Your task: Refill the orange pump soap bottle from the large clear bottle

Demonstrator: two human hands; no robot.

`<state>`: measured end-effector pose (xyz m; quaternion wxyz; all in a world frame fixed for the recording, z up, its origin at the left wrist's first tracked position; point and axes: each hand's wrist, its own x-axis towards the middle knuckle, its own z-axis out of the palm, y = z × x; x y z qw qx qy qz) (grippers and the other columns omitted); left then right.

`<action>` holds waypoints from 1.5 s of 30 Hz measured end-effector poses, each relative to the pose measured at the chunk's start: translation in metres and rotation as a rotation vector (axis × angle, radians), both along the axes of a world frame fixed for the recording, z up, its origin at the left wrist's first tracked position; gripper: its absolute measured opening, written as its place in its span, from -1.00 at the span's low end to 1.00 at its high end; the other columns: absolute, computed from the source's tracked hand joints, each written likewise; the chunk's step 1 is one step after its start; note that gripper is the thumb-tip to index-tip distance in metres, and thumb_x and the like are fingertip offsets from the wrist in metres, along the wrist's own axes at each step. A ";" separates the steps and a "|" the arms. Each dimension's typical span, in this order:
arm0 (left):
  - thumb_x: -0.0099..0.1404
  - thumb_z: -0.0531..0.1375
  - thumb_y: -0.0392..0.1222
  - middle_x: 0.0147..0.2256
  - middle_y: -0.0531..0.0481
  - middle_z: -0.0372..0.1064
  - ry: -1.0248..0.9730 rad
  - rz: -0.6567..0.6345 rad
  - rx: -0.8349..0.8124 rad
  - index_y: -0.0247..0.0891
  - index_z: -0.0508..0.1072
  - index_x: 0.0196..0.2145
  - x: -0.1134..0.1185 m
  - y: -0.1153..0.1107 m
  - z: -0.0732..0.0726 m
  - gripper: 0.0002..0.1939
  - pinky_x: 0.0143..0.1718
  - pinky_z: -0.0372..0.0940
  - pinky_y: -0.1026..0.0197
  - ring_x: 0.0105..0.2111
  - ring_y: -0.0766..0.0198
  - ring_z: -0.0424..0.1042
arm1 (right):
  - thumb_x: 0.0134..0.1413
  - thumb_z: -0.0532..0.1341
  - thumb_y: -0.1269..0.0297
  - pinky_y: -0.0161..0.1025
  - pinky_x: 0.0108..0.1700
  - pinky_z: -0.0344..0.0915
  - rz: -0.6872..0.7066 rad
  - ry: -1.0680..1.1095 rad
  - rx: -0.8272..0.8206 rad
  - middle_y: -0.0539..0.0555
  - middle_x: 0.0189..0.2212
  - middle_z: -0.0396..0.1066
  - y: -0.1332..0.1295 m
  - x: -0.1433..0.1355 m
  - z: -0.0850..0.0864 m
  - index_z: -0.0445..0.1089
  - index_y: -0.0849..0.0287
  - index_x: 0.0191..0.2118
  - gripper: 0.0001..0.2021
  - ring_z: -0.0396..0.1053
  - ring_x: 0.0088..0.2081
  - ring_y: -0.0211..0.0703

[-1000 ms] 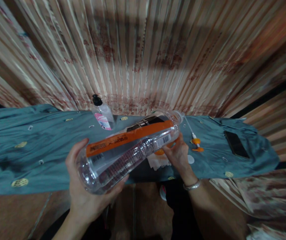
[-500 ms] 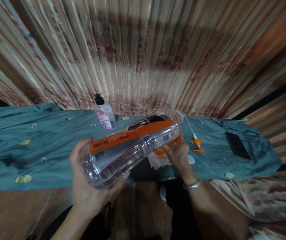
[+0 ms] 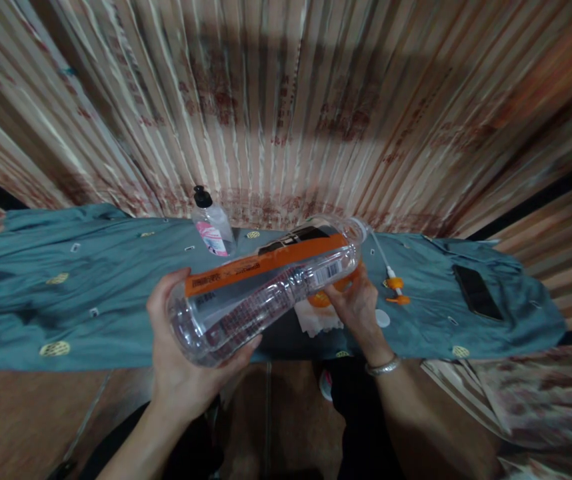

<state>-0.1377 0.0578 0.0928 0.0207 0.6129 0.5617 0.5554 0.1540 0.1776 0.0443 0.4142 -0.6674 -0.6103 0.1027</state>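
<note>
- At the clock's centre, the large clear bottle (image 3: 271, 287) lies tilted above the table, base toward eight o'clock, neck toward two. The step in hand appears to be a two-handed hold at a slant; the next move, I judge, calls for supporting the base and controlling the tilt at the neck.
- Its wall looks like thin, glossy plastic, ribbed around the waist, with an orange band and fine print (too blurred to read). Whether liquid is inside, I cannot tell.
- At eight o'clock, the left hand (image 3: 181, 380) cups the rounded base, thumb and fingers wrapped to either side.
- At three o'clock, the right hand (image 3: 361, 303) sits under the neck end; its fingertips are hidden, so I cannot tell what they pinch.
- Near four o'clock, partly covered, an orange thing (image 3: 320, 299) shows smooth and rounded, beside a pale sheet (image 3: 319, 323) with a wavy edge.
- Three o'clock, beyond that hand: an orange pump head (image 3: 395, 284) with a slim white tube, then a flat black phone (image 3: 477, 292). The round white disc (image 3: 383, 319) sits slightly lower.
- Ten o'clock: a small black-capped bottle (image 3: 213, 228), upright.
- Beneath, creased teal cloth (image 3: 116, 287); at twelve, a pleated curtain (image 3: 276, 100).
</note>
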 end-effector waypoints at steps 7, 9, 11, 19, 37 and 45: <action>0.10 0.66 0.04 0.34 -0.19 0.40 0.026 -0.007 0.018 0.16 0.26 0.54 0.002 0.002 -0.002 0.16 0.23 0.63 -0.39 0.23 -0.31 0.60 | 0.14 0.46 -0.05 0.21 -0.05 0.63 -0.006 -0.008 -0.022 0.23 -0.13 0.75 0.001 0.002 -0.001 0.43 -0.01 0.15 -0.48 0.71 -0.11 0.30; 0.10 0.66 0.04 0.33 -0.19 0.41 0.035 -0.012 0.020 0.15 0.26 0.55 0.002 0.003 -0.002 0.16 0.18 0.66 -0.34 0.20 -0.28 0.62 | 0.14 0.47 -0.04 0.21 -0.04 0.63 -0.001 -0.005 -0.010 0.25 -0.11 0.75 0.001 0.002 -0.002 0.43 -0.01 0.16 -0.47 0.71 -0.10 0.31; 0.09 0.66 0.04 0.31 -0.19 0.43 0.041 -0.014 0.016 0.14 0.26 0.55 0.002 0.003 -0.001 0.17 0.12 0.69 -0.30 0.15 -0.25 0.64 | 0.12 0.47 -0.04 0.21 -0.04 0.63 0.002 0.002 0.007 0.27 -0.10 0.75 0.001 0.001 -0.003 0.43 0.01 0.16 -0.45 0.71 -0.10 0.31; 0.14 0.63 0.10 0.30 -0.19 0.40 0.063 -0.010 0.027 0.18 0.22 0.56 0.005 0.002 0.002 0.15 0.11 0.69 -0.30 0.14 -0.23 0.64 | 0.10 0.44 -0.06 0.20 -0.08 0.64 0.005 0.004 0.024 0.29 -0.14 0.76 0.001 0.001 -0.003 0.42 0.04 0.13 -0.46 0.71 -0.14 0.31; 0.03 0.68 0.00 0.29 -0.19 0.44 -0.022 -0.011 -0.024 0.13 0.30 0.50 0.005 -0.001 0.004 0.16 0.13 0.70 -0.30 0.15 -0.26 0.64 | 0.17 0.40 -0.12 0.19 -0.10 0.64 0.000 -0.058 0.030 0.23 -0.20 0.73 0.002 0.003 -0.008 0.42 0.03 0.15 -0.47 0.69 -0.17 0.26; 0.06 0.67 0.00 0.25 -0.19 0.46 0.018 -0.021 -0.018 0.16 0.27 0.51 0.005 -0.002 0.008 0.16 0.03 0.72 -0.27 0.06 -0.24 0.67 | 0.16 0.45 -0.14 0.22 -0.04 0.64 0.000 -0.018 -0.007 0.27 -0.13 0.74 0.001 0.000 -0.003 0.43 0.03 0.17 -0.43 0.70 -0.11 0.32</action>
